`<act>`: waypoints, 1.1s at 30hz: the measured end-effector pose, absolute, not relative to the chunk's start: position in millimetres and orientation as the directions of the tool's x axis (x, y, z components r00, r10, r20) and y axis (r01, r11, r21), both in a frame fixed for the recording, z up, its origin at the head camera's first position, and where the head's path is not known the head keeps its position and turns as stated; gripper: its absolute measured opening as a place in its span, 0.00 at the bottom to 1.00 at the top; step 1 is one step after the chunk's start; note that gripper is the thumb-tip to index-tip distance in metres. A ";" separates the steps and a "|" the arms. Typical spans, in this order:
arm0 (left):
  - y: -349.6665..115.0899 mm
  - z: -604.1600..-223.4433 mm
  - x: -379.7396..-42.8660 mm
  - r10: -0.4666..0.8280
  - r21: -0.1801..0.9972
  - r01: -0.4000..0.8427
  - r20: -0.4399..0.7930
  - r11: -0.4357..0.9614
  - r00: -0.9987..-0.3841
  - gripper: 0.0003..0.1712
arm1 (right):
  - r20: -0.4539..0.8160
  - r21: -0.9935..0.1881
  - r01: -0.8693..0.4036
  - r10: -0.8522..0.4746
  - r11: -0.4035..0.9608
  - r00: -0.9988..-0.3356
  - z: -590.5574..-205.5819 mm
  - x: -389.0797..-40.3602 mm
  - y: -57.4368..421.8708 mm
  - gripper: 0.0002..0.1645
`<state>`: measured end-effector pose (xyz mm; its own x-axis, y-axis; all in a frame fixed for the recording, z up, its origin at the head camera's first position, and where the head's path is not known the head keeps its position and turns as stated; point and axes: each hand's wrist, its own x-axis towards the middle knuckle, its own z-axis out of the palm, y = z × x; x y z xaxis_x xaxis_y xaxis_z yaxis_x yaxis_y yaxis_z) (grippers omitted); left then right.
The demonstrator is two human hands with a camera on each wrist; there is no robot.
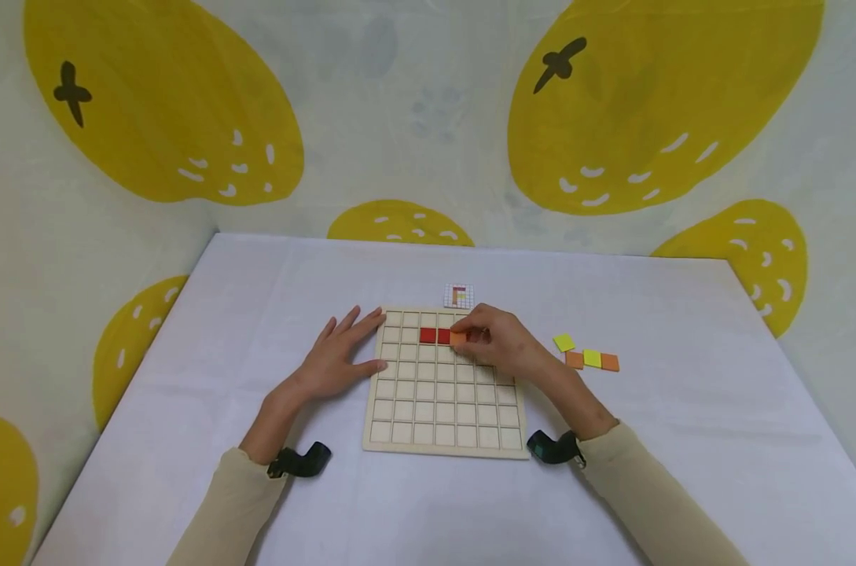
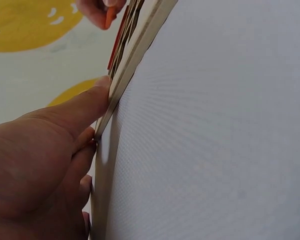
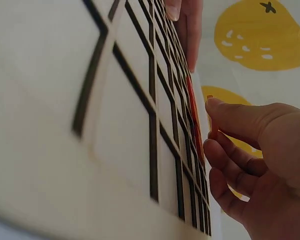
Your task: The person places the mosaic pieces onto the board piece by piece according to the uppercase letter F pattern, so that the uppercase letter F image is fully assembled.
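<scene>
A square wooden grid board (image 1: 424,452) lies on the white table. My left hand (image 1: 334,360) has its fingers spread at the board's left edge, with the thumb and fingertips touching the rim. In the left wrist view the thumb (image 2: 87,102) presses against that side. My right hand (image 1: 504,339) pinches an orange square tile (image 1: 458,339) between thumb and index finger, close over the second row. Red tiles (image 1: 428,336) sit side by side in that row, partly hidden by the right hand. The right wrist view has the orange tile (image 3: 214,120) held on edge, just off the board.
A small card (image 1: 459,295) with a coloured grid pattern lies behind the board's far edge. To the right are loose tiles: a yellow one (image 1: 563,343) set apart, then an orange (image 1: 574,360), a yellow (image 1: 592,358) and another orange (image 1: 610,362) in a row.
</scene>
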<state>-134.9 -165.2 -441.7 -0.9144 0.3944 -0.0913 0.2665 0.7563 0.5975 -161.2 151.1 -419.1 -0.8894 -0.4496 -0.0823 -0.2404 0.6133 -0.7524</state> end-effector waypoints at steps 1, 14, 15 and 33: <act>-165.4 -442.0 -135.0 0.395 0.598 0.266 -0.093 0.756 -0.914 0.47 | -0.087 -0.754 -0.240 -0.456 0.611 -0.886 -418.7 -160.6 148.4 0.18; -167.0 -446.0 -135.2 0.379 0.593 0.247 -0.107 0.766 -0.919 0.47 | -0.065 -0.739 -0.312 -0.525 0.597 -0.849 -418.8 -155.9 121.8 0.17; -167.2 -445.9 -135.2 0.379 0.596 0.247 -0.105 0.764 -0.919 0.47 | -0.063 -0.735 -0.316 -0.524 0.600 -0.849 -419.4 -156.1 120.6 0.17; -167.4 -446.4 -138.0 0.389 0.597 0.252 -0.111 0.761 -0.914 0.47 | -0.026 -0.673 -0.391 -0.549 0.628 -0.836 -419.0 -153.4 108.7 0.19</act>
<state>-138.0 -167.4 -446.4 -0.9143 0.3894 -0.1111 0.2518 0.7615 0.5973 -153.4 108.7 -419.0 -0.8356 -0.5487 -0.0258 -0.3914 0.6277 -0.6729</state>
